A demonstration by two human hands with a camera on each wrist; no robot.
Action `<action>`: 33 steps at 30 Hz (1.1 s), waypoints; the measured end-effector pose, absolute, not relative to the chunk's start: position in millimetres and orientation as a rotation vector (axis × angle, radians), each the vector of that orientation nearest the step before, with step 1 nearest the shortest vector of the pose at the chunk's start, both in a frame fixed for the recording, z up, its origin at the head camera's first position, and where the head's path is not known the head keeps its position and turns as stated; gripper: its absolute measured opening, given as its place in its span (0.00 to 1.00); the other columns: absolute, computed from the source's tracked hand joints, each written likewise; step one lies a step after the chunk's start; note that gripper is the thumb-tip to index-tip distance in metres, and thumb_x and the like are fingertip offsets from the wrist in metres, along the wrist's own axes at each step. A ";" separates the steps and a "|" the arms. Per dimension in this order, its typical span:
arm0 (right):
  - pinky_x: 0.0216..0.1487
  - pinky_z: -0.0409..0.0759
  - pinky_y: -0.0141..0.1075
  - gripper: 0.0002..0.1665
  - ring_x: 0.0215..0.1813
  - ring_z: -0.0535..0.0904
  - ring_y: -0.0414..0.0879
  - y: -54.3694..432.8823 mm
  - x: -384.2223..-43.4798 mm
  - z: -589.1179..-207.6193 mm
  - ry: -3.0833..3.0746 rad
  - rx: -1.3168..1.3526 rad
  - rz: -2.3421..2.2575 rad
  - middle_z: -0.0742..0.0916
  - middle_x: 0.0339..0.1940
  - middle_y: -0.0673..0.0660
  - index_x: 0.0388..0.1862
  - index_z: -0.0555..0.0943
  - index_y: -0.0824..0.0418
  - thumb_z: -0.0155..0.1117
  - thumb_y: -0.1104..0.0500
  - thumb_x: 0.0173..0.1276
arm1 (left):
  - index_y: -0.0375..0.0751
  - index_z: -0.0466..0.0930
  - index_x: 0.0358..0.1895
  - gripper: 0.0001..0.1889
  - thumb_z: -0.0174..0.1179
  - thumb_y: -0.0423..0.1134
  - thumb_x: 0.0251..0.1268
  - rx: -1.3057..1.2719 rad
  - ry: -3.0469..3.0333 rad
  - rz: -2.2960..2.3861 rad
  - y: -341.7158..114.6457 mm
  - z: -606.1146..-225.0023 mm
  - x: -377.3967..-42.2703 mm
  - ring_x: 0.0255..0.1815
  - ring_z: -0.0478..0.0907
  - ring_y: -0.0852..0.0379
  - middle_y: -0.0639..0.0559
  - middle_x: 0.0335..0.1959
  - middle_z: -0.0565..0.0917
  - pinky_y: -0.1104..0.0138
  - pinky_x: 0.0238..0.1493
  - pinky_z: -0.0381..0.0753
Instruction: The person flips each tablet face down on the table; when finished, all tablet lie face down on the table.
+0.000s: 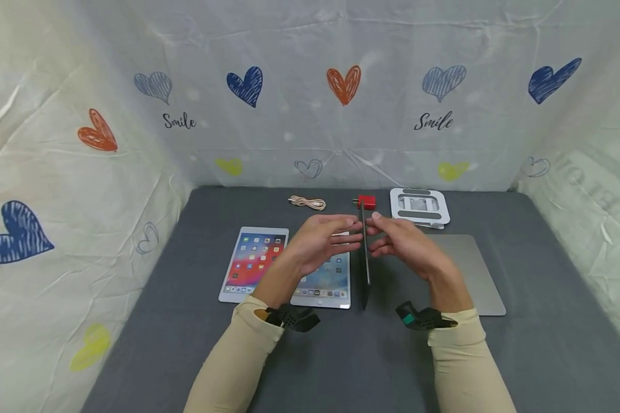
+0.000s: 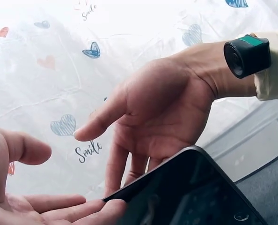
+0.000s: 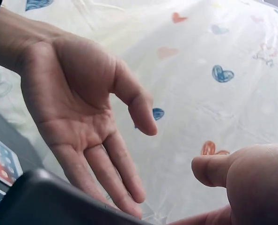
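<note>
On the red charger's [image 1: 369, 202] near side, a dark tablet [image 2: 190, 192] stands on edge between the left hand [image 1: 322, 238] and the right hand [image 1: 408, 244], both with fingers loosely extended; left of the charger lies a coiled cable [image 1: 315, 204], right of it a white stand [image 1: 421, 214]

Left grip [image 1: 324, 241] and right grip [image 1: 407, 242] face each other, loosely extended.

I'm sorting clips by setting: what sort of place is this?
Probably a small enclosed recording booth, though I can't be sure: heart-printed sheeting surrounds three sides of a grey tabletop, and a black camera sits on the person's right wrist.
</note>
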State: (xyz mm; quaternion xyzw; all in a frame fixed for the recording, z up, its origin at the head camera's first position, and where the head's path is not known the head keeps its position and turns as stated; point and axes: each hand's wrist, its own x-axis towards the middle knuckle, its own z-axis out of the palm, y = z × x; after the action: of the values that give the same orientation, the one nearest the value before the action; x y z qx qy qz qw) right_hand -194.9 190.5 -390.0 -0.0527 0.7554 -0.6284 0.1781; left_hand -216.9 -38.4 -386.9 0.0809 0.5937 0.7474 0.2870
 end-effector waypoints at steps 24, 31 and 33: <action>0.81 0.77 0.52 0.43 0.79 0.77 0.66 218.4 -176.7 -444.7 2.161 -0.048 -1.621 0.79 0.78 0.73 0.81 0.68 0.76 0.44 0.39 0.93 | 0.31 0.68 0.81 0.27 0.54 0.41 0.88 0.087 1.713 1.960 -85.2 -401.7 -220.0 0.77 0.78 0.36 0.35 0.79 0.75 0.47 0.73 0.84; 0.82 0.76 0.51 0.43 0.81 0.75 0.65 225.0 -169.6 -453.5 2.138 -0.013 -1.616 0.77 0.79 0.73 0.81 0.68 0.77 0.44 0.40 0.93 | 0.32 0.76 0.75 0.24 0.55 0.43 0.88 0.039 1.716 1.945 -87.1 -410.2 -221.9 0.67 0.82 0.42 0.37 0.72 0.78 0.47 0.71 0.86; 0.82 0.76 0.50 0.42 0.82 0.74 0.65 226.4 -167.9 -455.1 2.138 -0.015 -1.621 0.77 0.79 0.73 0.81 0.68 0.77 0.44 0.40 0.93 | 0.31 0.77 0.73 0.23 0.55 0.43 0.87 0.030 1.713 1.949 -87.5 -412.3 -222.9 0.63 0.83 0.45 0.39 0.68 0.80 0.48 0.71 0.87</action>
State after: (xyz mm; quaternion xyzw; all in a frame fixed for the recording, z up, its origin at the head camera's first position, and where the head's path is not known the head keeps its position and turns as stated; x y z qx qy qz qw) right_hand -167.9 226.4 -455.1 -0.0054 0.7761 -0.5883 0.2271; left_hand -222.9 -87.5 -412.3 0.0112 0.6357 0.7231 0.2700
